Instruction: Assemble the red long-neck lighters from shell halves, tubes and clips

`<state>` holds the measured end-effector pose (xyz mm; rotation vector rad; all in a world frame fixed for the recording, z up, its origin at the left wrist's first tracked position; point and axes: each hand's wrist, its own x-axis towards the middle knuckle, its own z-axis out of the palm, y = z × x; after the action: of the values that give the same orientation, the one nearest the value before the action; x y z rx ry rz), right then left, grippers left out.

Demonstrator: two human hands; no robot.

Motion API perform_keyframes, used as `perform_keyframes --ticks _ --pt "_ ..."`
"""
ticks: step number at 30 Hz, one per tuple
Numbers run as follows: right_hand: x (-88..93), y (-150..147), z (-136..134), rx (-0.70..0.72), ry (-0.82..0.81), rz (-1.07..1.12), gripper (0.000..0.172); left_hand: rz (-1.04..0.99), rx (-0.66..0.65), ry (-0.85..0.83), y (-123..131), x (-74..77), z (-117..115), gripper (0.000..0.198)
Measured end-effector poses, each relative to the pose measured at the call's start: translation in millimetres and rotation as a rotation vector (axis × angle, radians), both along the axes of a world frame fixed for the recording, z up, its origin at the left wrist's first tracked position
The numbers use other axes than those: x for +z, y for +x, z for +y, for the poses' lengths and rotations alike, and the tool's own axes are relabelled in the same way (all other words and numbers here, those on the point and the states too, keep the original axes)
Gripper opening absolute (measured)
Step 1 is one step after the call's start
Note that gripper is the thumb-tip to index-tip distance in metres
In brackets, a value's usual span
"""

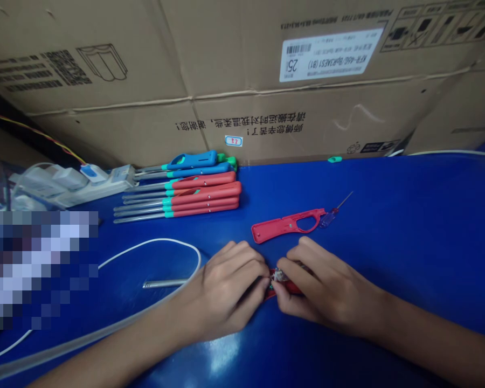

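Observation:
Between my hands is a red lighter housing [292, 287], mostly covered by fingers, with small parts inside it. My left hand [234, 283] pinches its left end, the thumb and fingertips pressed together. With bent thumb and index finger, my right hand [321, 280] grips a small silvery-white part [280, 275] at the housing; its exact kind is unclear. Just beyond the hands lies the other red housing half [285, 225], with its trigger opening at the right. Against that end rests a small screwdriver [329, 216] with a clear purple handle. To the left lies a metal tube [165, 283].
Several red long-nosed lighters [204, 205] and blue ones [200, 160] are stacked at the back left, beside a power strip [101, 186]. A white cable [157, 240] loops across the left. A cardboard box [234, 70] walls off the back; a green piece [334, 159] lies by it.

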<state>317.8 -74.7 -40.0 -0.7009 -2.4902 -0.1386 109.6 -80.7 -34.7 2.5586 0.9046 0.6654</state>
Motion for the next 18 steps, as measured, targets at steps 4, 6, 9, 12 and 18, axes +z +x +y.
perform_keyframes --ticks 4,6,9,12,18 --pt "0.4 0.3 -0.1 -0.002 0.007 0.001 0.017 0.000 0.003 0.007 -0.1 -0.5 -0.3 0.013" --pt "0.5 0.2 0.3 -0.005 0.013 0.003 0.017 0.001 0.003 0.012 -0.1 -0.7 -0.7 0.013" --pt "0.6 0.1 0.9 -0.006 0.012 0.010 0.016 0.003 0.006 0.014 -0.3 -0.4 -1.1 0.013" --pt "0.4 0.1 1.5 -0.006 0.003 0.019 0.017 0.005 0.003 0.015 -0.5 0.2 -1.1 0.012" --pt "0.1 0.0 1.3 0.004 -0.019 0.025 0.018 -0.003 0.006 0.021 -0.7 -0.6 -0.6 0.012"
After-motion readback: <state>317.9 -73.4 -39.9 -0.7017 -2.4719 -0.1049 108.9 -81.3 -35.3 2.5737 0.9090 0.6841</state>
